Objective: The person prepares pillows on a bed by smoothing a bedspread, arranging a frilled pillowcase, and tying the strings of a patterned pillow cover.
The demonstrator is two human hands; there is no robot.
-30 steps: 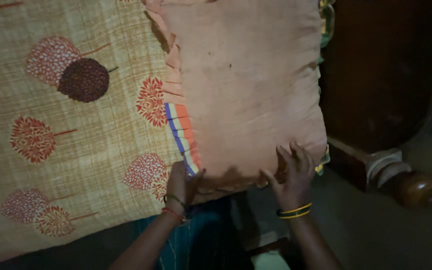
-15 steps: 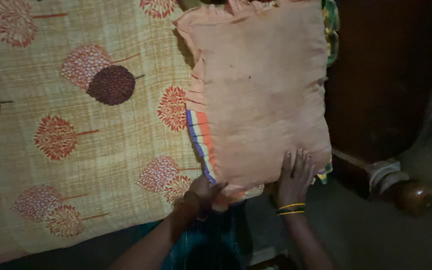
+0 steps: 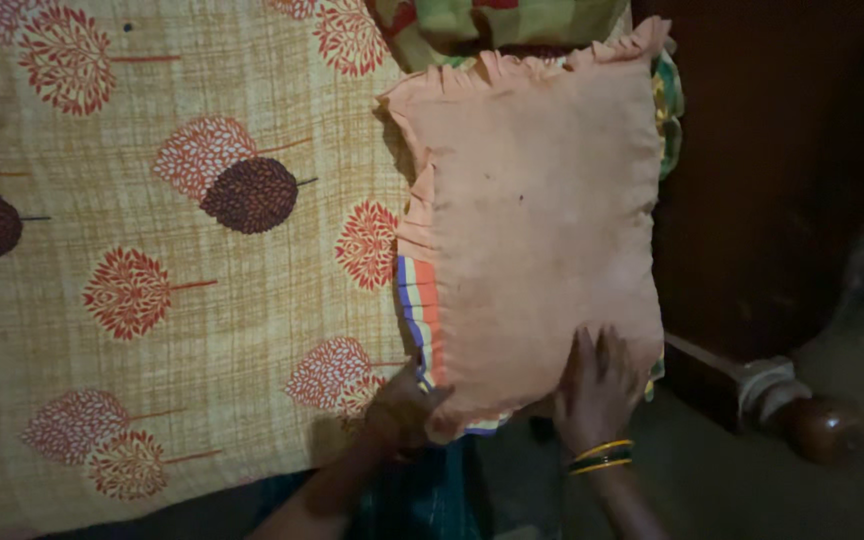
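A peach-coloured pillow with a frilled edge and a striped band along its left side lies on the bed's right side. My left hand grips its near left corner, fingers tucked under the fabric. My right hand, with yellow and dark bangles at the wrist, rests flat with spread fingers on the pillow's near right corner.
The bed is covered by a yellow-tan sheet printed with red and brown trees. Green and red cloth lies beyond the pillow. A dark wooden bed frame with a rounded knob stands on the right, above a dim floor.
The pillow has shifted away from me and to the right on the bed, both hands staying on its near edge. Green cloth at the top has come into view.
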